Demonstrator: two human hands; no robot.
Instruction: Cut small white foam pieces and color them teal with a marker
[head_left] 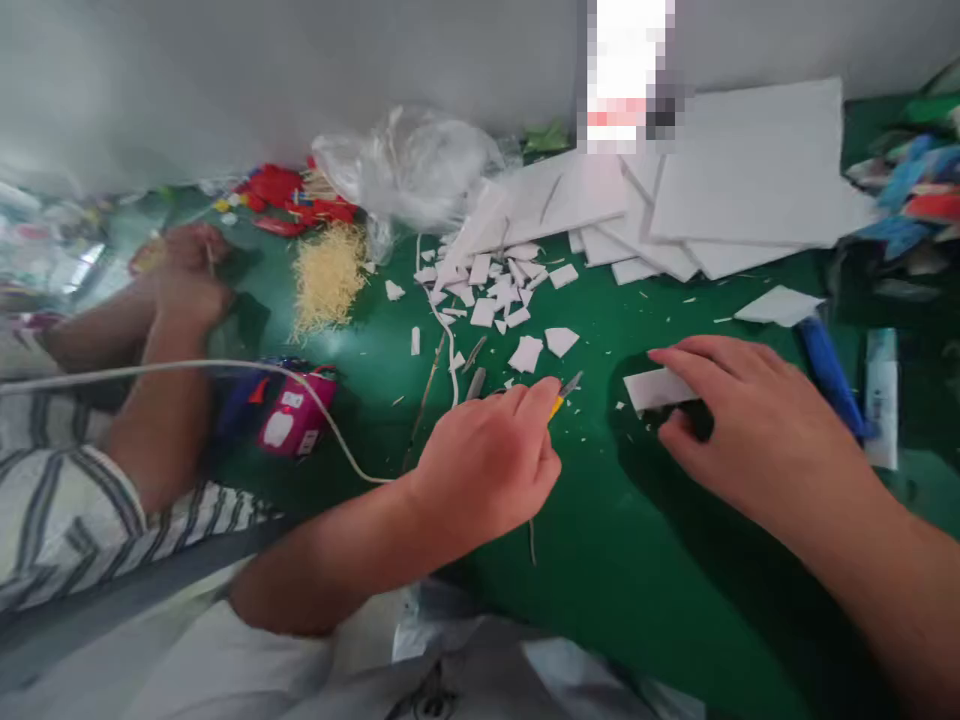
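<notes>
My left hand [491,450] is closed round a craft knife [557,404] with some yellow on it. Its blade points up and to the right, just above the green tabletop. To the right, my right hand [739,405] grips a small white foam board piece [651,389] by its right end, thumb on the near side and fingers on the far side. The blade and this piece are apart. Beyond my left hand lies a heap of small white foam board offcuts [501,290], with two larger bits, one of them an offcut [526,353], nearer the knife.
Stacked white foam sheets [750,170] lie at the back right, beside a clear plastic bag [420,170]. A blue tool [832,375] is right of my right hand. Thin yellow sticks [328,280], a magenta box [298,412] and a white cable [330,415] are left. A co-worker's hands [187,265] work at far left.
</notes>
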